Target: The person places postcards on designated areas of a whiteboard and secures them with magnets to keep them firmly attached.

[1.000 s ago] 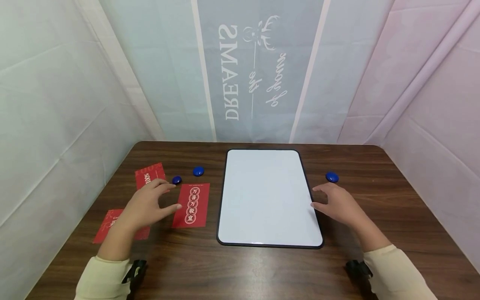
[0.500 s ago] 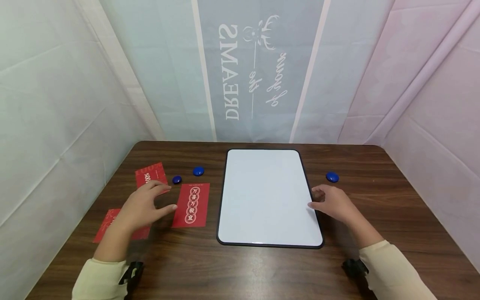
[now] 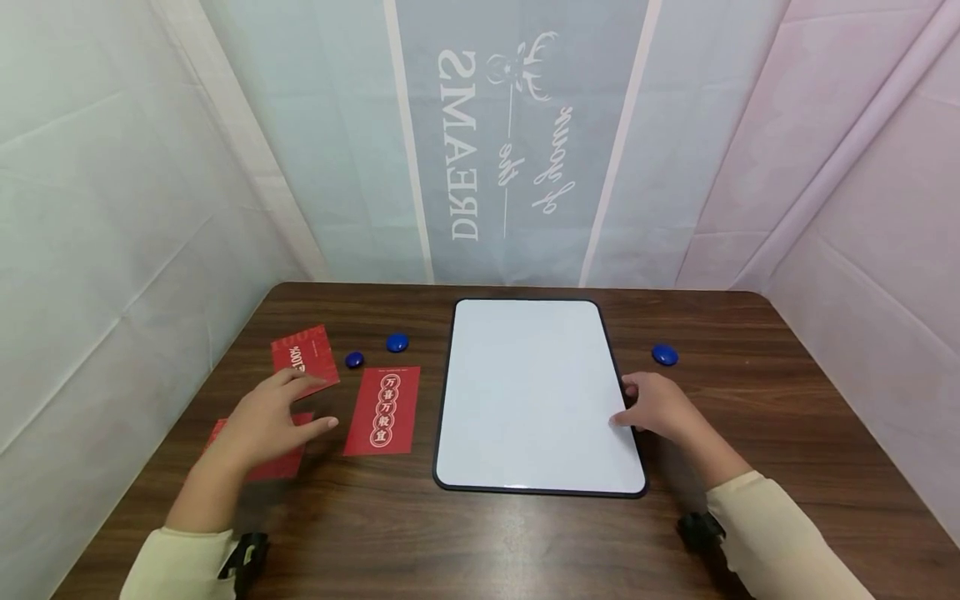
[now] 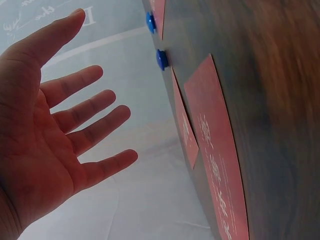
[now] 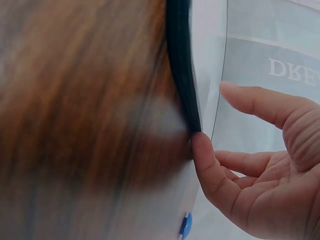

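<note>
A white board with a black frame [image 3: 532, 392] lies flat in the middle of the table. My right hand [image 3: 654, 408] is at its right edge. In the right wrist view one fingertip [image 5: 199, 142] touches the black frame [image 5: 181, 65] while the thumb stands apart above the board. My left hand [image 3: 264, 418] hovers open, fingers spread [image 4: 75, 120], over the red cards and holds nothing. One red card [image 3: 382, 410] lies beside the board, another [image 3: 303, 357] sits farther back, and a third [image 3: 279, 465] is partly hidden under the left hand.
Two blue round magnets [image 3: 355, 360] [image 3: 397, 342] lie left of the board, and a third [image 3: 664, 355] lies just beyond my right hand. Draped cloth walls close in the brown wooden table [image 3: 480, 542] on three sides.
My left hand has drawn back toward me, away from the magnets and the middle card. My right hand has slid left onto the board's right edge.
</note>
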The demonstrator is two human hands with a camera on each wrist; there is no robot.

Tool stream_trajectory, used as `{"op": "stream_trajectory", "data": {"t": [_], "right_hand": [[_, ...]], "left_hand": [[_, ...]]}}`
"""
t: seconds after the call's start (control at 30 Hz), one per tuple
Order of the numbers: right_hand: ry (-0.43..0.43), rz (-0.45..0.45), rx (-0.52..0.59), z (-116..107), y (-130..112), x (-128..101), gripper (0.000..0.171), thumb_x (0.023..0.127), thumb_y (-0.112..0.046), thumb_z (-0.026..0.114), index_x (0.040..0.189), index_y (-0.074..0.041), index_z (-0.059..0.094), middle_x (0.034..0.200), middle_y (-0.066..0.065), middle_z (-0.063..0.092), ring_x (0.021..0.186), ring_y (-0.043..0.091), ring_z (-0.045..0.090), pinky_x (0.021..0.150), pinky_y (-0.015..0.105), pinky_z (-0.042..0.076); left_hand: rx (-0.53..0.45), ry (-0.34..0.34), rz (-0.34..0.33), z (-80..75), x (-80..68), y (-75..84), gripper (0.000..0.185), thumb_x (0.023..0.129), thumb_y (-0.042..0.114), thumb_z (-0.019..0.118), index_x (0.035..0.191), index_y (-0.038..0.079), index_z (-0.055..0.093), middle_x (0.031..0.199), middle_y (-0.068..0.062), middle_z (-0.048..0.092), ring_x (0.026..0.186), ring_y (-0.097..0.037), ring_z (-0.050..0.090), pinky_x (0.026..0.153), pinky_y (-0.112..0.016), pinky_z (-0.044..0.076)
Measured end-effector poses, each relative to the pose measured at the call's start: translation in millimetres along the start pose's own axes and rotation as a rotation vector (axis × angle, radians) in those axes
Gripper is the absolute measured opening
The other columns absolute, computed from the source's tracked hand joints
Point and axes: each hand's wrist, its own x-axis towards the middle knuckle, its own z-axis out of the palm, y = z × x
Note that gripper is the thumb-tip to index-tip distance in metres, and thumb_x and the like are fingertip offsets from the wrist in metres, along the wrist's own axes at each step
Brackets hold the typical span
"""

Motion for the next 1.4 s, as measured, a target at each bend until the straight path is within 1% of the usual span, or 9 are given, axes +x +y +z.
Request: {"op": "stream_trajectory", "data": {"t": [0.13,0.27,0.5,0.67,0.8,0.9,1.03,1.2,1.4], "right_hand": [[0.003,0.008,-0.008,2,0,3,0.082,0.073,-0.015,0.087,0.135,0.016,0.043,0.122,0.032,0.054,0.066,0.017,0.062,0.069,0.039,0.056],[0.017,0.005,-0.018,3,1,4,0.080,0.072,-0.013,0.087,0.133,0.016,0.045,0.122,0.032,0.055,0.064,0.017,0.062,0.068,0.039,0.056],[0.019,-0.008,-0.032,4,1,6,0.077,0.071,-0.013,0.087,0.131,0.016,0.049,0.120,0.032,0.056,0.061,0.016,0.062,0.068,0.040,0.056],[0.016,-0.008,-0.031,3,1,5,0.077,0.071,-0.013,0.088,0.131,0.016,0.048,0.120,0.033,0.056,0.062,0.016,0.062,0.069,0.040,0.056],[0.016,-0.007,-0.025,3,1,5,0.077,0.070,-0.013,0.088,0.130,0.016,0.049,0.119,0.033,0.056,0.062,0.016,0.063,0.069,0.040,0.057],[0.015,-0.006,-0.024,3,1,6,0.077,0.070,-0.012,0.088,0.130,0.016,0.049,0.119,0.032,0.056,0.063,0.016,0.062,0.068,0.039,0.056],[0.010,-0.003,-0.029,4,1,6,0.077,0.070,-0.012,0.088,0.131,0.016,0.048,0.119,0.032,0.056,0.063,0.016,0.063,0.069,0.040,0.056],[0.005,-0.002,-0.038,3,0,7,0.078,0.071,-0.014,0.088,0.130,0.016,0.048,0.119,0.033,0.056,0.064,0.016,0.063,0.072,0.043,0.056],[0.004,-0.004,-0.039,3,-1,6,0.077,0.071,-0.013,0.088,0.130,0.016,0.048,0.120,0.033,0.056,0.064,0.017,0.064,0.071,0.042,0.057]], "left_hand": [[-0.002,-0.010,-0.012,-1.4,-2.1,-3.5,0.063,0.077,0.040,0.082,0.124,0.003,0.063,0.127,-0.025,0.054,0.114,-0.046,0.053,0.088,-0.065,0.045],[-0.013,-0.019,-0.023,-3.4,-3.9,-6.1,0.064,0.076,0.041,0.082,0.123,0.002,0.063,0.124,-0.023,0.056,0.111,-0.044,0.054,0.087,-0.064,0.046],[-0.023,-0.031,-0.028,-6.7,-6.3,-9.9,0.066,0.076,0.041,0.082,0.122,-0.001,0.063,0.123,-0.024,0.056,0.107,-0.042,0.056,0.084,-0.062,0.049],[-0.036,-0.043,-0.031,-6.7,-7.4,-14.7,0.067,0.075,0.042,0.083,0.122,-0.001,0.063,0.121,-0.024,0.056,0.101,-0.038,0.057,0.081,-0.059,0.051],[-0.048,-0.048,-0.037,-5.9,-8.2,-19.8,0.067,0.073,0.040,0.085,0.121,-0.002,0.064,0.119,-0.023,0.056,0.090,-0.033,0.059,0.074,-0.053,0.055],[-0.046,-0.050,-0.040,-5.3,-8.3,-24.2,0.066,0.072,0.037,0.086,0.120,-0.002,0.064,0.116,-0.024,0.058,0.087,-0.032,0.060,0.070,-0.051,0.056],[-0.044,-0.058,-0.043,-5.9,-9.6,-29.1,0.063,0.070,0.033,0.087,0.117,-0.002,0.065,0.112,-0.022,0.061,0.093,-0.035,0.061,0.074,-0.054,0.055],[-0.048,-0.077,-0.045,-9.0,-12.6,-32.3,0.060,0.068,0.029,0.089,0.115,-0.001,0.067,0.107,-0.020,0.063,0.094,-0.037,0.059,0.076,-0.056,0.054],[-0.030,-0.084,-0.018,-10.0,-15.2,-36.3,0.056,0.063,0.027,0.092,0.108,0.000,0.069,0.106,-0.017,0.063,0.098,-0.037,0.057,0.079,-0.057,0.052]]}}
